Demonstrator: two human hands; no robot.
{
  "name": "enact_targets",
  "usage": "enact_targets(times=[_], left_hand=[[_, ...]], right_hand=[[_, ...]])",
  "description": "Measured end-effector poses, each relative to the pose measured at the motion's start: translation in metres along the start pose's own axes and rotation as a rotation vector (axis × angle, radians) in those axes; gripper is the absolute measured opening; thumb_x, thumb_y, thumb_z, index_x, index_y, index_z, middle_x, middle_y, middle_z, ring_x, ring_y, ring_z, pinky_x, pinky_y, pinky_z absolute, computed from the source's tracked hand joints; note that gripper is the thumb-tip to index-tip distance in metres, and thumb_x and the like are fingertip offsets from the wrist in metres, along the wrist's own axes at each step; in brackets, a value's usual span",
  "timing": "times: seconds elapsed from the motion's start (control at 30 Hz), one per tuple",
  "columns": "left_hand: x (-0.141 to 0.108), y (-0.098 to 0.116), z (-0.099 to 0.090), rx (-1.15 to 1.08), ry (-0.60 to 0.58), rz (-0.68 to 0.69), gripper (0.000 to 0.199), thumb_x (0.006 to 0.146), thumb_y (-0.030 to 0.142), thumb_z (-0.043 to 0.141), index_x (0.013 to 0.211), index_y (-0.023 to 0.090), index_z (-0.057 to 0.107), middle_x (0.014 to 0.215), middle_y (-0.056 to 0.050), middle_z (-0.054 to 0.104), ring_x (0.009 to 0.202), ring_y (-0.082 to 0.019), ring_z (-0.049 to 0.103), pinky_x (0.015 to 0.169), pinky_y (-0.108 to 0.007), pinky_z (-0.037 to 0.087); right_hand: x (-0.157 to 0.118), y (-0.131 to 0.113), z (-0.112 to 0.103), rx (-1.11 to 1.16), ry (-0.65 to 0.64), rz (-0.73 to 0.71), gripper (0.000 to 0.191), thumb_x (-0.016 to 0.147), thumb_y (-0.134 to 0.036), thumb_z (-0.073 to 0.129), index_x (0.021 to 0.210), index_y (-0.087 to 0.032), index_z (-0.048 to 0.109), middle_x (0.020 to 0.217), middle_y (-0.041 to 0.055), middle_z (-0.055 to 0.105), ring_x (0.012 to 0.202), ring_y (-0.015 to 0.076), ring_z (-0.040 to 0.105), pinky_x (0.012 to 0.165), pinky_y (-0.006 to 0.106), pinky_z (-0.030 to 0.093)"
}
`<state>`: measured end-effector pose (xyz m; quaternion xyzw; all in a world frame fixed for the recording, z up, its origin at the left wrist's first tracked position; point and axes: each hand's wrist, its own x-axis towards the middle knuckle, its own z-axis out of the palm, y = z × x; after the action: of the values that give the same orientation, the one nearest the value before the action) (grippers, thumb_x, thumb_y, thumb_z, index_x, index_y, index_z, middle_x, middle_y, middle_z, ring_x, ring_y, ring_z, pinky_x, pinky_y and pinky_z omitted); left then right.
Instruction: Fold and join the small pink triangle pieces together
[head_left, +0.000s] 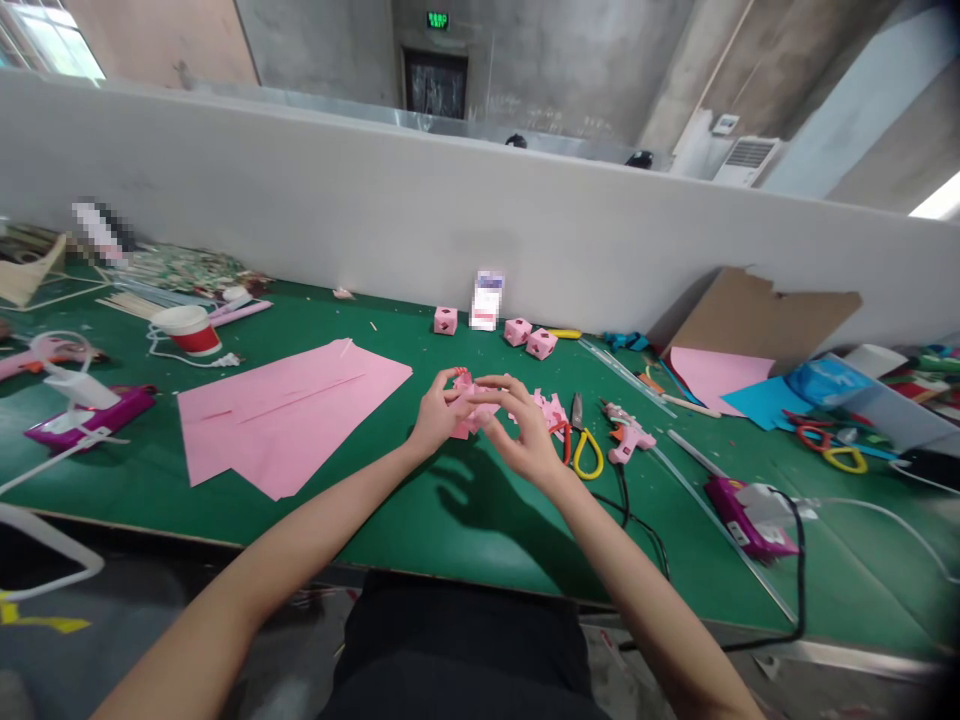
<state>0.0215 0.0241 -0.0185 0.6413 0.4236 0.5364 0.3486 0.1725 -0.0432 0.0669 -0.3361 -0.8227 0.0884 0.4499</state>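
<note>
Above the green table, my left hand [435, 412] is closed on a folded piece of pink paper [463, 425]. From the other side my right hand [527, 440] curls its fingers and thumb around the same piece, partly hiding its shape. Red shows at my left fingertips. Just behind and to the right of my right hand lies a heap of pink paper scraps [553, 410]. Scissors with red and yellow handles [589, 455] rest beside it, and then a pink glue gun [632, 438]. Farther back sit pink paper cubes [445, 320] with diamond-shaped cut-outs.
Large pink paper sheets [300, 415] lie to the left, near a red-and-white paper cup [191, 330]. Purple power strips [750, 520] with cables stand at both sides. Cardboard [757, 310] leans on the grey partition [360, 190] at the right.
</note>
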Motion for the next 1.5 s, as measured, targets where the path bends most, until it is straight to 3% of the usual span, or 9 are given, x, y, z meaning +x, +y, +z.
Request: enact_targets(times=[0.1, 0.2, 0.33, 0.6, 0.8, 0.9, 1.07, 1.33, 1.5], left_hand=[[0.001, 0.001, 0.0, -0.093, -0.018, -0.1, 0.048, 0.079, 0.036, 0.065, 0.12, 0.018, 0.05, 0.087, -0.006, 0.074, 0.074, -0.02, 0.071, 0.061, -0.026, 0.054], [0.002, 0.001, -0.002, -0.09, -0.029, -0.105, 0.047, 0.076, 0.037, 0.067, 0.116, 0.017, 0.053, 0.085, -0.005, 0.074, 0.071, -0.02, 0.071, 0.059, -0.025, 0.053], [0.002, 0.0, -0.002, -0.06, -0.049, -0.078, 0.049, 0.077, 0.036, 0.068, 0.119, 0.017, 0.052, 0.088, -0.006, 0.075, 0.075, -0.02, 0.071, 0.064, -0.027, 0.054], [-0.006, 0.01, 0.002, 0.179, 0.006, 0.081, 0.033, 0.083, 0.034, 0.063, 0.112, 0.02, 0.055, 0.091, -0.006, 0.074, 0.088, -0.022, 0.071, 0.083, -0.033, 0.052], [-0.009, 0.016, 0.002, 0.168, -0.048, 0.092, 0.029, 0.091, 0.038, 0.05, 0.112, 0.019, 0.055, 0.077, -0.002, 0.072, 0.073, -0.018, 0.07, 0.071, -0.027, 0.052], [-0.01, 0.015, 0.004, 0.152, -0.094, 0.081, 0.032, 0.092, 0.041, 0.048, 0.114, 0.019, 0.054, 0.07, 0.0, 0.07, 0.062, -0.016, 0.068, 0.064, -0.026, 0.052], [-0.013, 0.015, 0.006, 0.109, -0.186, 0.092, 0.052, 0.08, 0.046, 0.065, 0.121, 0.018, 0.049, 0.097, -0.008, 0.073, 0.084, -0.021, 0.07, 0.073, -0.028, 0.054], [-0.012, 0.01, 0.007, 0.076, -0.246, 0.052, 0.058, 0.077, 0.04, 0.068, 0.125, 0.016, 0.045, 0.103, -0.012, 0.073, 0.083, -0.022, 0.07, 0.073, -0.029, 0.054], [-0.012, 0.008, 0.009, 0.005, -0.241, 0.02, 0.057, 0.077, 0.037, 0.069, 0.125, 0.017, 0.046, 0.104, -0.012, 0.073, 0.091, -0.023, 0.071, 0.082, -0.032, 0.053]], right_hand=[[-0.03, 0.044, 0.019, -0.079, -0.025, 0.04, 0.037, 0.083, -0.037, 0.065, 0.118, -0.028, 0.059, 0.13, 0.0101, 0.051, 0.125, 0.0296, 0.046, 0.105, 0.053, 0.038], [-0.05, 0.062, 0.033, -0.13, -0.076, 0.063, 0.055, 0.075, -0.039, 0.073, 0.125, -0.028, 0.053, 0.136, 0.0128, 0.045, 0.128, 0.0325, 0.042, 0.104, 0.054, 0.039], [-0.053, 0.065, 0.045, -0.142, -0.003, 0.116, 0.032, 0.086, -0.022, 0.058, 0.117, -0.026, 0.058, 0.131, 0.0121, 0.048, 0.125, 0.0278, 0.045, 0.1, 0.049, 0.044], [-0.05, 0.079, 0.042, -0.125, 0.071, 0.146, 0.01, 0.086, -0.029, 0.062, 0.093, -0.026, 0.069, 0.12, 0.0098, 0.056, 0.116, 0.0266, 0.051, 0.092, 0.044, 0.048], [-0.049, 0.075, 0.045, 0.029, 0.168, 0.289, 0.011, 0.085, -0.033, 0.063, 0.083, -0.023, 0.068, 0.112, 0.0086, 0.06, 0.109, 0.0241, 0.056, 0.096, 0.044, 0.046], [-0.049, 0.077, 0.047, 0.157, 0.203, 0.375, 0.017, 0.085, -0.038, 0.063, 0.08, -0.021, 0.067, 0.107, 0.0088, 0.062, 0.101, 0.0221, 0.06, 0.088, 0.039, 0.05], [-0.05, 0.084, 0.047, 0.318, 0.238, 0.429, 0.021, 0.082, -0.041, 0.065, 0.081, -0.02, 0.067, 0.103, 0.0089, 0.062, 0.097, 0.0213, 0.061, 0.08, 0.034, 0.052], [-0.048, 0.084, 0.047, 0.494, 0.263, 0.52, 0.025, 0.078, -0.045, 0.067, 0.079, -0.021, 0.066, 0.1, 0.0082, 0.063, 0.095, 0.0221, 0.061, 0.077, 0.034, 0.052], [-0.048, 0.085, 0.046, 0.548, 0.243, 0.561, 0.028, 0.077, -0.049, 0.068, 0.081, -0.021, 0.068, 0.097, 0.0073, 0.066, 0.091, 0.0216, 0.061, 0.08, 0.035, 0.051]])
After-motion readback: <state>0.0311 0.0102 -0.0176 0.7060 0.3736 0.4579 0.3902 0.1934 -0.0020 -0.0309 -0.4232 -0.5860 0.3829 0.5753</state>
